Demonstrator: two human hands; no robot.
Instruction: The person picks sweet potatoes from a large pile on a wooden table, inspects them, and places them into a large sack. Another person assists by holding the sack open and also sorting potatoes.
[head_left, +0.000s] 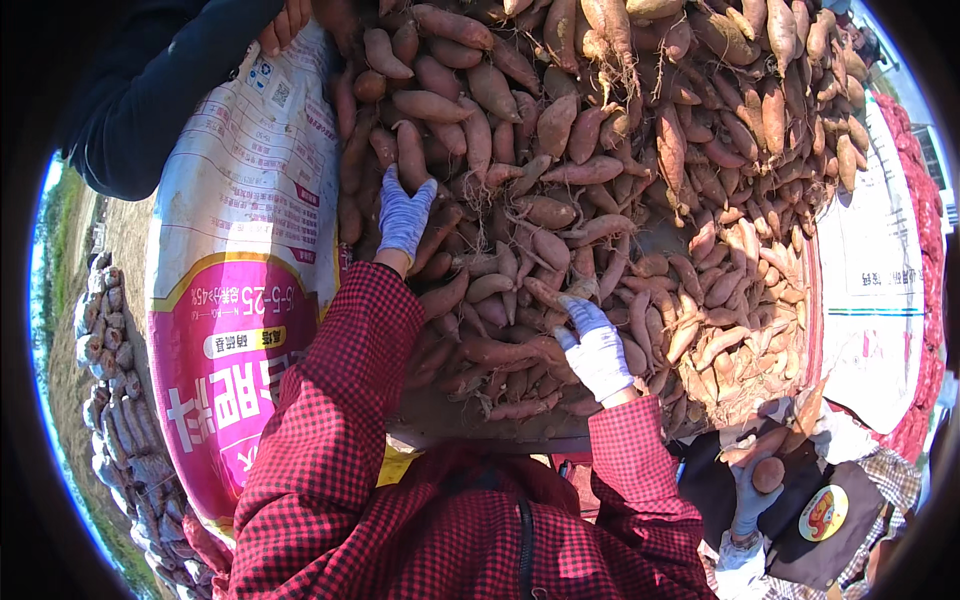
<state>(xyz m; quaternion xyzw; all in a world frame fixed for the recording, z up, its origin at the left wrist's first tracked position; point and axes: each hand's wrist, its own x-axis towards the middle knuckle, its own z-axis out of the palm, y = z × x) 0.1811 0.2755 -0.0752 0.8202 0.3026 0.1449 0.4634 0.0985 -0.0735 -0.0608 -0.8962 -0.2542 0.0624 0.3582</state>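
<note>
A big heap of sweet potatoes (555, 255), many with stringy roots and soil on them, covers the table before me. My left hand (405, 214), in a light knit glove, has its thumb and fingers around the lower end of a sweet potato (411, 156). Farther right and nearer my body, my right hand (596, 352), gloved alike, touches the heap with its fingers spread beside a small sweet potato (541, 292). Whether it grips anything is not clear. Red-and-black checked sleeves cover both my arms.
Printed woven sacks (247, 225) hang along the left side, with another white sack (870, 285) at the right. A co-worker's gloved hand (750, 487) holds sweet potatoes at lower right. Another person's dark sleeve (150, 105) reaches in at upper left. Filled bags (127, 420) line the ground.
</note>
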